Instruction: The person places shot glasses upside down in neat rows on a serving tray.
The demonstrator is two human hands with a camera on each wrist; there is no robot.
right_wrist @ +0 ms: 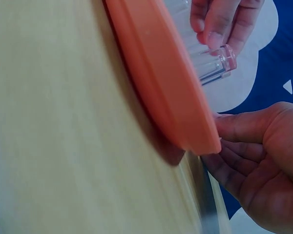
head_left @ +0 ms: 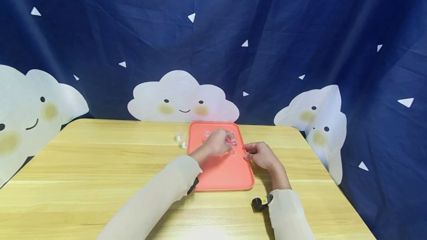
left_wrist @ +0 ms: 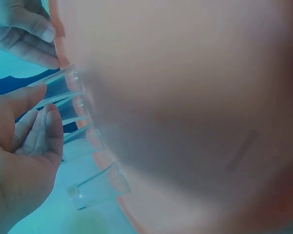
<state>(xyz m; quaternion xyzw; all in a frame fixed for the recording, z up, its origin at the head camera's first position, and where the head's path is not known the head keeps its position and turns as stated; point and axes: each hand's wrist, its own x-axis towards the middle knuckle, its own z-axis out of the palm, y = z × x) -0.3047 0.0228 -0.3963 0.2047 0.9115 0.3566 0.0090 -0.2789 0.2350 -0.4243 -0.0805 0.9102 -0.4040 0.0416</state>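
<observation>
A coral-red rectangular tray (head_left: 227, 175) lies on the table and carries several small clear glasses (left_wrist: 97, 187). My left hand (head_left: 217, 142) reaches across it, thumb and fingers pinching a clear glass (right_wrist: 212, 66) near the tray's right side. Other glasses stand close beside that one, partly covered by the hand. My right hand (head_left: 263, 155) grips the tray's right rim; the right wrist view shows the thumb (right_wrist: 244, 126) on the rim's upper side and the other fingers curled below it.
Two more clear glasses (head_left: 184, 145) stand on the wooden table (head_left: 116, 166), just left of the tray's far-left corner. Behind the table hangs a dark blue curtain (head_left: 213, 29) with cloud faces. A black wrist camera (head_left: 258, 204) sits by the right sleeve.
</observation>
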